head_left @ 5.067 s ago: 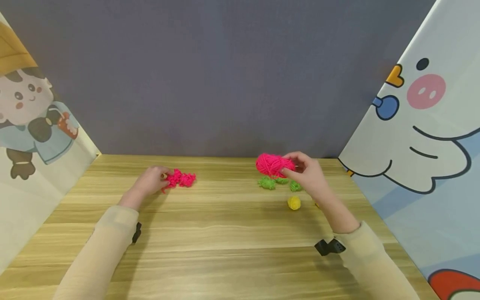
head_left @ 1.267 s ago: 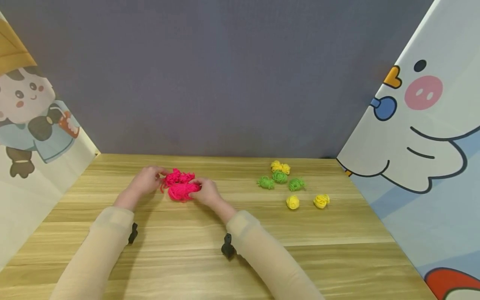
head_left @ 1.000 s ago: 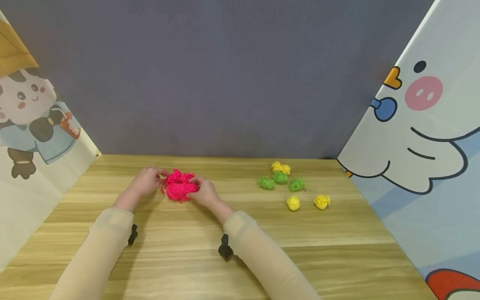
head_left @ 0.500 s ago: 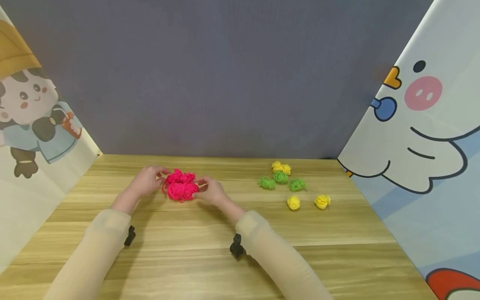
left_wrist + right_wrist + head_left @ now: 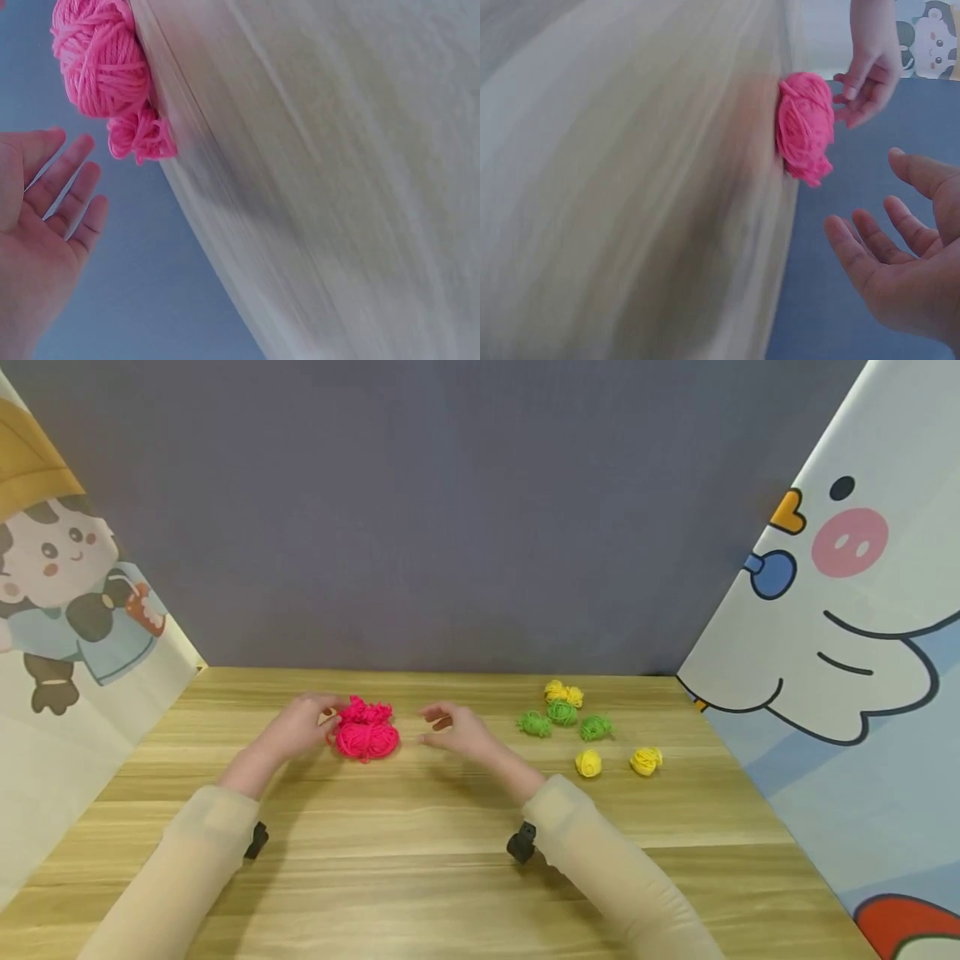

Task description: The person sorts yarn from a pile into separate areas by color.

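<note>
Two pink yarn bundles lie together at the left of the table: a larger wound ball of pink yarn in front and a smaller, looser pink bundle behind it. My left hand hovers at their left side with fingers loosely bent and nothing held. In the left wrist view, the left hand shows spread fingers beside the pink ball. My right hand is apart from the yarn, to its right, fingers relaxed and thumb away from them. The right wrist view shows the right hand holding nothing.
Several green yarn balls sit at the right back, with a yellow yarn bundle behind them. Two yellow balls, one round and one looser, lie nearer. A grey panel and printed side walls enclose the wooden table.
The right hand carried the larger pink ball from the right side to the front of the small pink bundle, let go and drew back right. The left hand stayed near the bundle.
</note>
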Demonstrator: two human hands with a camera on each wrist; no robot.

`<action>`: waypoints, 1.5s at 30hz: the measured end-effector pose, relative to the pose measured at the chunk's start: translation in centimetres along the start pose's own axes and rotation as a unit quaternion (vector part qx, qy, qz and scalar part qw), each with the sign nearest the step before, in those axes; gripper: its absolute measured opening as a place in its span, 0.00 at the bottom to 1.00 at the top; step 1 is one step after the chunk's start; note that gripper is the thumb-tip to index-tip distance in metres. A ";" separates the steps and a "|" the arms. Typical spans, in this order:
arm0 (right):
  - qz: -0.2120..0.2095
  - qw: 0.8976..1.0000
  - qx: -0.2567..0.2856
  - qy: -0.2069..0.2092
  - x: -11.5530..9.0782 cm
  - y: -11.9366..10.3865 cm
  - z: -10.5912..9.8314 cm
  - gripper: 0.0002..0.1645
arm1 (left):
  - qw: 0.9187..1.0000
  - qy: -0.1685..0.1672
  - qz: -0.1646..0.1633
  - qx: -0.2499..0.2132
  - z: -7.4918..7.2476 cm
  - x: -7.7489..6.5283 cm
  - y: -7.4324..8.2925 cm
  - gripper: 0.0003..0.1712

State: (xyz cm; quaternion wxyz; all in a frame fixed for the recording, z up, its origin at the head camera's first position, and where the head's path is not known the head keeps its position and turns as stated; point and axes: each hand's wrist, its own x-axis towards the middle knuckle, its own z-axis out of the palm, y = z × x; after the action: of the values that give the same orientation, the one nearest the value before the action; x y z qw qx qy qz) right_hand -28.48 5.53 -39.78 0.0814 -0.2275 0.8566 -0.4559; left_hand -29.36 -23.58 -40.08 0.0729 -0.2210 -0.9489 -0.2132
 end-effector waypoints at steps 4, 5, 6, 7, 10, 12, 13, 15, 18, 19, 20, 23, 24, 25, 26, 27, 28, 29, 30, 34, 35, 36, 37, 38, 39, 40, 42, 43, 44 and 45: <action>-0.017 1.000 -0.014 0.004 -0.9 -0.1 -1.9 0.26 | 1.000 -0.007 0.005 0.006 0.1 -0.1 0.2 0.18; -0.018 1.000 -0.016 0.005 -1.2 -0.1 -2.4 0.26 | 1.000 -0.009 0.007 0.009 0.2 -0.1 0.3 0.19; -0.017 1.000 -0.021 0.008 -1.5 -0.1 -2.9 0.25 | 1.000 -0.011 0.010 0.010 0.3 -0.2 0.4 0.19; -0.016 0.999 -0.027 0.010 -1.8 -0.2 -3.4 0.25 | 1.000 -0.013 0.013 0.013 0.3 -0.2 0.4 0.19; -0.019 0.999 -0.045 0.017 -2.8 -0.1 -4.8 0.26 | 0.999 -0.014 0.023 0.020 0.6 -0.4 0.6 0.21; -0.026 0.998 -0.060 0.022 -3.4 0.1 -5.8 0.25 | 0.999 -0.013 0.032 0.027 0.8 -0.4 0.7 0.21; -0.032 0.997 -0.066 0.025 -3.8 0.3 -6.2 0.25 | 0.999 -0.013 0.037 0.031 0.9 -0.4 0.7 0.22; -0.039 0.996 -0.070 0.030 -4.5 0.6 -7.2 0.25 | 0.998 -0.015 0.046 0.041 1.1 -0.4 0.9 0.22; -0.039 0.996 -0.071 0.040 -5.6 1.2 -8.5 0.24 | 0.997 -0.019 0.051 0.047 1.4 -0.4 1.0 0.22; -0.038 0.996 -0.073 0.043 -6.0 1.4 -8.9 0.24 | 0.998 -0.021 0.050 0.044 1.5 -0.4 1.2 0.22; -0.034 0.996 -0.074 0.046 -6.3 1.6 -9.2 0.24 | 0.997 -0.021 0.052 0.045 1.5 -0.5 1.3 0.22; -0.035 0.994 -0.086 0.056 -7.4 2.1 -10.2 0.23 | 0.998 -0.024 0.047 0.044 1.5 -0.4 1.7 0.22; -0.038 0.993 -0.090 0.060 -7.7 2.2 -10.4 0.23 | 0.998 -0.026 0.047 0.044 1.5 -0.4 1.8 0.22; -0.040 0.993 -0.093 0.063 -8.0 2.3 -10.6 0.23 | 0.998 -0.028 0.045 0.045 1.5 -0.5 1.9 0.22; -0.041 0.992 -0.095 0.066 -8.3 2.3 -10.9 0.23 | 0.997 -0.029 0.045 0.047 1.5 -0.5 1.9 0.22; -0.044 0.992 -0.096 0.070 -8.5 2.5 -11.1 0.23 | 0.998 -0.031 0.042 0.047 1.4 -0.5 1.9 0.21; -0.042 0.992 -0.096 0.072 -8.8 2.7 -11.3 0.23 | 0.997 -0.031 0.044 0.050 1.4 -0.5 1.9 0.21; -0.040 0.992 -0.094 0.074 -9.0 2.9 -11.6 0.23 | 0.997 -0.031 0.045 0.052 1.4 -0.5 1.9 0.20; -0.038 0.992 -0.092 0.074 -9.3 3.1 -11.8 0.23 | 0.997 -0.029 0.047 0.054 1.4 -0.6 1.9 0.20; -0.025 0.992 -0.094 0.077 -10.2 4.3 -12.8 0.22 | 0.996 -0.018 0.062 0.060 1.4 -0.7 1.7 0.17; -0.024 0.992 -0.099 0.079 -10.5 4.6 -13.1 0.23 | 0.996 -0.016 0.063 0.061 1.4 -0.7 1.7 0.17; -0.022 0.991 -0.103 0.084 -10.8 4.9 -13.3 0.23 | 0.996 -0.014 0.063 0.062 1.4 -0.7 1.7 0.16; -0.021 0.990 -0.109 0.088 -11.1 5.1 -13.5 0.23 | 0.996 -0.013 0.065 0.062 1.4 -0.7 1.7 0.16; -0.021 0.989 -0.117 0.092 -11.3 5.4 -13.7 0.23 | 0.996 -0.013 0.064 0.063 1.4 -0.7 1.7 0.16; -0.020 0.987 -0.124 0.096 -11.6 5.8 -13.8 0.23 | 0.996 -0.013 0.064 0.064 1.4 -0.7 1.7 0.16; -0.019 0.987 -0.128 0.099 -11.8 6.1 -14.0 0.23 | 0.996 -0.014 0.063 0.064 1.5 -0.7 1.7 0.16; -0.017 0.985 -0.138 0.104 -12.1 6.7 -14.3 0.23 | 0.996 -0.017 0.060 0.066 1.5 -0.7 1.6 0.16; -0.019 0.984 -0.144 0.107 -12.3 7.0 -14.4 0.23 | 0.996 -0.019 0.059 0.067 1.5 -0.7 1.6 0.16; -0.019 0.983 -0.149 0.107 -12.4 7.3 -14.6 0.23 | 0.996 -0.021 0.056 0.067 1.5 -0.6 1.6 0.16; -0.018 0.983 -0.151 0.107 -12.6 7.6 -14.7 0.23 | 0.996 -0.022 0.055 0.068 1.5 -0.6 1.6 0.16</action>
State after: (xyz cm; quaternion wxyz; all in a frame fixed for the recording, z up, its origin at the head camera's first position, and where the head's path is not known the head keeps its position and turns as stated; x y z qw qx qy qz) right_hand -24.88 25.95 -38.46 -0.0544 -0.2023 0.9152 -0.3442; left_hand -28.14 -21.90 -40.95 0.0789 -0.2721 -0.9489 -0.1392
